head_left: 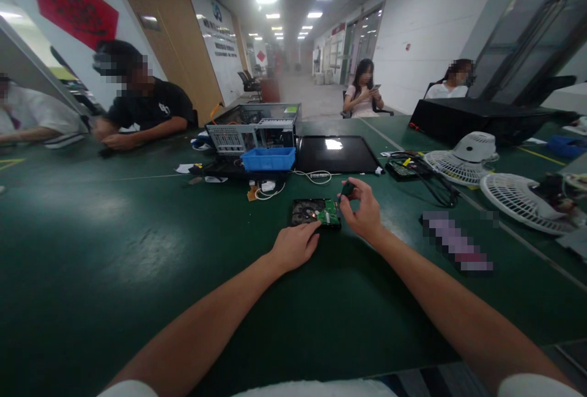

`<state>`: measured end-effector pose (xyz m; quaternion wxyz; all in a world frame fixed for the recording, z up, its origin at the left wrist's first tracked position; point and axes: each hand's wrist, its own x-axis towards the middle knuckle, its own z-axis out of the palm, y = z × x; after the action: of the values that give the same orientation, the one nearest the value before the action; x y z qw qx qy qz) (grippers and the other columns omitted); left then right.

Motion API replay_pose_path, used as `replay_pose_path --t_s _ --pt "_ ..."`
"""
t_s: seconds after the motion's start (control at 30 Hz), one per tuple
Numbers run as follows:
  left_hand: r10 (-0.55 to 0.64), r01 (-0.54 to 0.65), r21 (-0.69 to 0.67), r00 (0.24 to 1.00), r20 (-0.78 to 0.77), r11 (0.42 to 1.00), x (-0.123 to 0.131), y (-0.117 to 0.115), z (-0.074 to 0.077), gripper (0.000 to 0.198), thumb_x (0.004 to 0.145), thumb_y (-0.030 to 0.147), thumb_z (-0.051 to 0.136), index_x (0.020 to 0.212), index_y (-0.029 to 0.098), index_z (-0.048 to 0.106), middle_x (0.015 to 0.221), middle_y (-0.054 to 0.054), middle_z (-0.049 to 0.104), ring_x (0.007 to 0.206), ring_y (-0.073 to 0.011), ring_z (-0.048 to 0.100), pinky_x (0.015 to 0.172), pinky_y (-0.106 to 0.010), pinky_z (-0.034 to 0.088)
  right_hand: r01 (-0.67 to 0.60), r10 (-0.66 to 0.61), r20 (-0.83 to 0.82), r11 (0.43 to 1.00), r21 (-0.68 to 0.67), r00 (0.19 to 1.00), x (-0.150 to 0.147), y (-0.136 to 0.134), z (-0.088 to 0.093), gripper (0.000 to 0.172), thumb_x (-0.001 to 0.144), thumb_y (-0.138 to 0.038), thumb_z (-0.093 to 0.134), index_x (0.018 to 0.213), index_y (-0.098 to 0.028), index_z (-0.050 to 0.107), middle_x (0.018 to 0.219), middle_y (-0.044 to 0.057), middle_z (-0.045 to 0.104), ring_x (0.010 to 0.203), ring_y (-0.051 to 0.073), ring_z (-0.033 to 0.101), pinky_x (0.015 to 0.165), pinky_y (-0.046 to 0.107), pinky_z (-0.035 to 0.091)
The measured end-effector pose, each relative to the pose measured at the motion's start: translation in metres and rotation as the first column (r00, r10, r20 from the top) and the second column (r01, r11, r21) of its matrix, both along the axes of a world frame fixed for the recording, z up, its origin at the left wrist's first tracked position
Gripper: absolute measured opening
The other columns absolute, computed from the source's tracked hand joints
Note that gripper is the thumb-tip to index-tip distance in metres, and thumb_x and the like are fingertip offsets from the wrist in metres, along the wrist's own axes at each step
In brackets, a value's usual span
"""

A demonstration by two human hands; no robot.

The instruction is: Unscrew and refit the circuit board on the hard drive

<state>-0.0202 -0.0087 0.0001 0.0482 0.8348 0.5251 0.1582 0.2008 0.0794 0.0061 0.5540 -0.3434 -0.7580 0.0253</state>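
A hard drive (308, 211) lies flat on the green table, its green circuit board facing up. My left hand (296, 246) rests at its near edge, with stretched fingers touching the drive near the circuit board. Just right of the drive, my right hand (362, 210) is raised and closed. Pinched between its thumb and fingers is a small dark object (348, 188), like a short tool handle; its kind is not clear, and the fingers partly cover it.
Beyond the drive stand an opened computer case (252, 134), a blue tray (268, 159) and a dark flat screen (337, 153). Right are cables (443, 192), white fan grilles (458, 167) and a blurred purple thing (456, 241). Several people sit around the table.
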Motion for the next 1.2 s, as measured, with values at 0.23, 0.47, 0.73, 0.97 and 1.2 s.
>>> replay_pose_path --t_s 0.23,0.47,0.73,0.97,1.2 --pt "-0.009 0.009 0.003 1.000 0.010 1.000 -0.0003 -0.0006 0.0010 0.043 0.103 0.037 0.042 0.144 0.026 0.050 0.131 -0.005 0.068 0.106 -0.0228 0.070 0.091 -0.038 0.057 0.068 -0.070 0.036 0.996 0.049 0.997 -0.0003 -0.0013 0.0033 0.053 0.090 -0.031 0.068 0.139 -0.026 0.048 0.112 0.009 0.061 0.080 0.020 0.066 0.074 0.040 0.062" --pt "-0.006 0.006 0.001 1.000 0.010 1.000 -0.0007 -0.0004 0.0006 0.043 0.103 0.036 0.044 0.144 0.026 0.051 0.132 -0.005 0.067 0.106 -0.0222 0.070 0.090 -0.037 0.057 -0.011 0.012 0.013 1.000 -0.015 1.000 0.0005 0.0008 -0.0002 0.052 0.095 -0.029 0.059 0.144 -0.026 0.042 0.123 0.012 0.064 0.089 0.022 0.070 0.081 0.043 0.063" --pt "-0.002 0.002 0.016 1.000 -0.005 1.000 0.0004 0.0006 -0.0022 0.044 0.102 0.036 0.045 0.144 0.026 0.051 0.131 -0.006 0.068 0.108 -0.0228 0.070 0.092 -0.037 0.057 0.087 -0.087 0.005 0.996 0.008 0.996 -0.0014 0.0001 0.0001 0.056 0.091 -0.033 0.066 0.142 -0.027 0.045 0.117 0.010 0.064 0.079 0.019 0.068 0.072 0.039 0.063" --pt "-0.007 0.007 0.029 1.000 0.008 1.000 0.0001 0.0005 -0.0013 0.043 0.102 0.036 0.044 0.144 0.026 0.052 0.132 -0.005 0.068 0.107 -0.0228 0.070 0.090 -0.037 0.058 0.058 -0.059 0.026 0.998 0.017 0.998 0.0003 -0.0008 0.0016 0.054 0.093 -0.031 0.062 0.143 -0.026 0.044 0.119 0.011 0.064 0.087 0.022 0.067 0.079 0.043 0.062" --pt "-0.010 0.010 0.010 1.000 0.013 1.000 -0.0001 -0.0019 0.0026 0.044 0.103 0.036 0.043 0.145 0.026 0.050 0.131 -0.005 0.068 0.106 -0.0219 0.070 0.091 -0.036 0.057 0.048 -0.049 -0.017 0.998 -0.041 0.999 -0.0010 0.0014 -0.0008 0.055 0.093 -0.033 0.063 0.143 -0.026 0.042 0.117 0.011 0.065 0.084 0.021 0.068 0.074 0.040 0.063"
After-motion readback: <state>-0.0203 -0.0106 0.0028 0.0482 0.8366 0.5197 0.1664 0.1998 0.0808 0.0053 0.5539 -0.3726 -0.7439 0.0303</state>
